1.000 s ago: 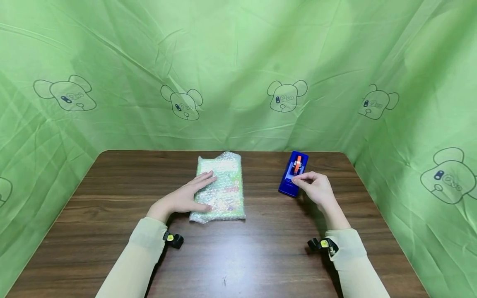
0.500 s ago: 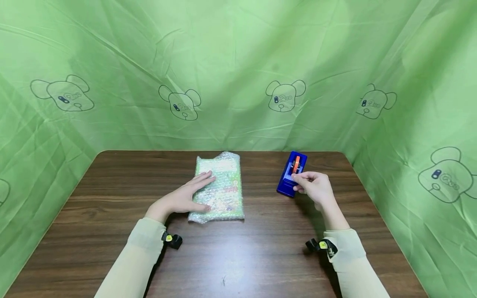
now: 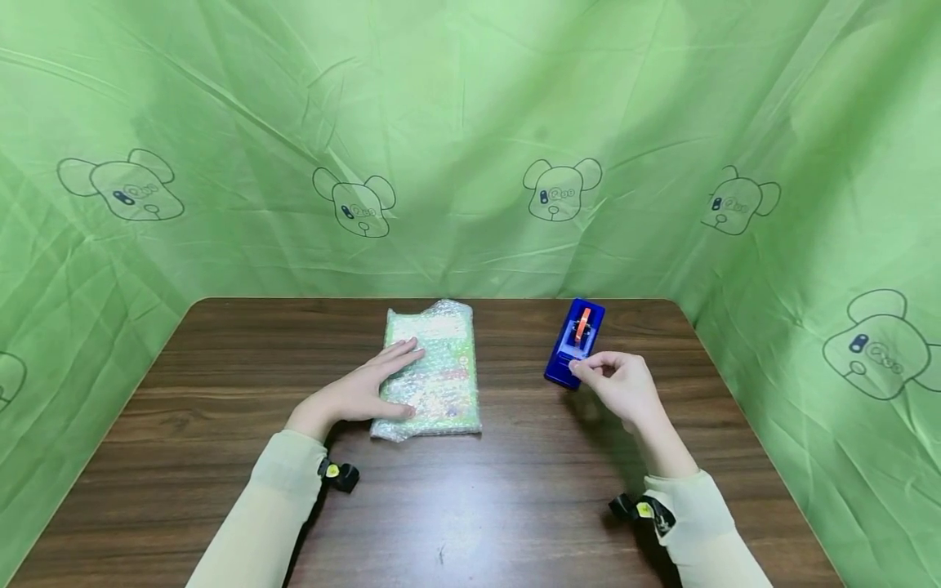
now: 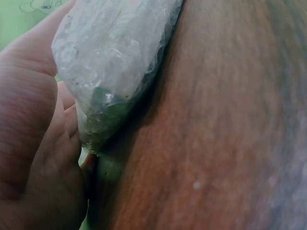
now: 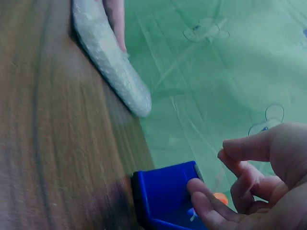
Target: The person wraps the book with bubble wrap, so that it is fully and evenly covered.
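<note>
Left hand (image 3: 362,393) lies flat, fingers straight, on a bubble-wrapped packet (image 3: 434,371) with a colourful printed item inside, mid-table (image 3: 184,441). Right hand (image 3: 619,385), fingers curled, pinches at the near end of a blue tape dispenser (image 3: 574,342) holding an orange roll.

Bubble-wrapped flat packet (image 3: 432,371) lies flat mid-surface, long side running away. Blue tape dispenser (image 3: 574,343) with orange core sits upright well to its right.

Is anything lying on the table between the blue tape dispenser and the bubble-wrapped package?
Nothing visible: only bare table separates the tape dispenser, touched by the right hand, from the bubble-wrapped package under the left hand.
</note>
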### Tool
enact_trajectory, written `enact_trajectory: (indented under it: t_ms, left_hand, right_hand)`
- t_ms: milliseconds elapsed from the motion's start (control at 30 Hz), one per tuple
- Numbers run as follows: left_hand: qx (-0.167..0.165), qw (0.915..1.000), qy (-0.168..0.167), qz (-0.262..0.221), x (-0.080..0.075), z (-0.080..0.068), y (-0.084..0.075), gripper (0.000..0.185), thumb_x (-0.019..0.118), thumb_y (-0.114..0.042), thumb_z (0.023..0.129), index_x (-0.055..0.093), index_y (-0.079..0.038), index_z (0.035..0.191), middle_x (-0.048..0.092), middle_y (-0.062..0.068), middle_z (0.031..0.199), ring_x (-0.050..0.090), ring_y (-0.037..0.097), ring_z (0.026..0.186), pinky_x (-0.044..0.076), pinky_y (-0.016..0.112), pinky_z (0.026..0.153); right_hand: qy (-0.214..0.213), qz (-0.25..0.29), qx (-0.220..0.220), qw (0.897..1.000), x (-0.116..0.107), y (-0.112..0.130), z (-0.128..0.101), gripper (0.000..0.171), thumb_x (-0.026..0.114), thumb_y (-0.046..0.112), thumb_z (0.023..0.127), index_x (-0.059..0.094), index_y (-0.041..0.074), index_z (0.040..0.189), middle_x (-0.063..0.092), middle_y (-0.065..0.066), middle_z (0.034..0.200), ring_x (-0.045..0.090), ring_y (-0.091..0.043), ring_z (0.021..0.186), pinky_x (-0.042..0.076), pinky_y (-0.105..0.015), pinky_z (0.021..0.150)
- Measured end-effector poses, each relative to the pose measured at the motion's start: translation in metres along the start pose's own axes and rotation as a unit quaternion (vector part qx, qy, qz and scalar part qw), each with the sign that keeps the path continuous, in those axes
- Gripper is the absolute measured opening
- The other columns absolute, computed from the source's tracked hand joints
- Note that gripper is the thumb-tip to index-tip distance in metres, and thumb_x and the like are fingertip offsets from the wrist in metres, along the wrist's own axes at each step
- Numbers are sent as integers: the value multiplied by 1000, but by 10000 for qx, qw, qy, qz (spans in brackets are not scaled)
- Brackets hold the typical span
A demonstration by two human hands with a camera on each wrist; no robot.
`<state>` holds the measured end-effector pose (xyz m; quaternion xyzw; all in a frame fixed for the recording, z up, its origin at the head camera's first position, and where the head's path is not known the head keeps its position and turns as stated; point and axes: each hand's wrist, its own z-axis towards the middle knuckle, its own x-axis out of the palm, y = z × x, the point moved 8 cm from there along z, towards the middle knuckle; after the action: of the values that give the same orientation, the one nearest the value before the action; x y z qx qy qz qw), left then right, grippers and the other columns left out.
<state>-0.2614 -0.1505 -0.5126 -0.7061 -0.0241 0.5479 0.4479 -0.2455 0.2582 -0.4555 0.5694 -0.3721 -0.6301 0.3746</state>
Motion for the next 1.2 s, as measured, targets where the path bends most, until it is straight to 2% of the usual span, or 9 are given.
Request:
enact_trajectory:
  t_ms: [67, 233, 500, 700, 767, 900, 1067, 1200]
  left_hand:
    - [10, 10000, -8, -4, 0, 0, 0, 104, 86, -51, 92, 30, -23, 175, 10, 3, 185, 3, 31, 170, 17, 70, 130]
    - [26, 10000, -26, 8, -1, -1, 0, 104, 87, -50, 92, 30, -22, 175, 10, 4, 184, 4, 32, 170, 17, 70, 130]
    - [25, 10000, 2, 4, -1, -1, -1, 104, 87, -48, 91, 31, -21, 175, 11, 4, 184, 4, 31, 170, 16, 68, 131]
    - [34, 10000, 14, 14, -2, 0, -2, 105, 87, -49, 91, 31, -21, 175, 10, 4, 184, 4, 31, 170, 15, 68, 131]
    - [41, 10000, 11, 11, -2, 0, -1, 105, 87, -48, 91, 31, -21, 175, 11, 4, 184, 4, 31, 169, 15, 68, 131]
    - [61, 10000, 9, 25, -1, 0, -1, 105, 87, -48, 91, 31, -22, 175, 11, 3, 184, 4, 32, 169, 15, 69, 130]
    - [70, 10000, -3, 36, -1, 0, 0, 105, 88, -48, 90, 31, -22, 175, 11, 3, 184, 4, 32, 169, 15, 68, 131]
    - [72, 10000, 1, 21, -2, 0, 0, 105, 87, -49, 91, 31, -22, 175, 11, 4, 184, 5, 33, 169, 16, 69, 130]
  right_hand:
    - [-8, -101, -68, 9999, 2, 3, -4, 22, 86, 18, 96, 82, -4, 93, 70, 0, 76, 54, -9, 65, 42, -23, 53]
    - [66, -42, -9, 10000, 6, 3, -7, 22, 88, 19, 95, 82, -3, 90, 74, 2, 77, 58, -10, 71, 46, -24, 58]
    - [180, 36, 154, 9997, 4, -10, -3, 29, 84, 28, 99, 85, 0, 91, 83, -7, 91, 68, -8, 88, 52, -23, 78]
    - [675, 412, 480, 9957, 15, -20, -1, 34, 78, 27, 104, 84, -6, 100, 83, -12, 94, 81, -20, 94, 59, -21, 87]
    - [829, 522, 586, 9935, 19, -24, 0, 34, 77, 25, 105, 83, -8, 101, 83, -14, 94, 82, -24, 93, 63, -26, 87]
    - [975, 438, 621, 9923, 20, -29, 1, 34, 76, 24, 105, 83, -9, 101, 83, -15, 93, 81, -20, 87, 66, -34, 78]
    - [1112, 296, 709, 9908, 19, -35, 2, 36, 75, 27, 106, 83, -7, 101, 82, -17, 91, 81, -21, 81, 62, -33, 66]
    - [1080, 99, 620, 9922, 19, -38, 4, 38, 75, 32, 106, 84, -5, 100, 83, -15, 92, 82, -22, 79, 59, -32, 63]
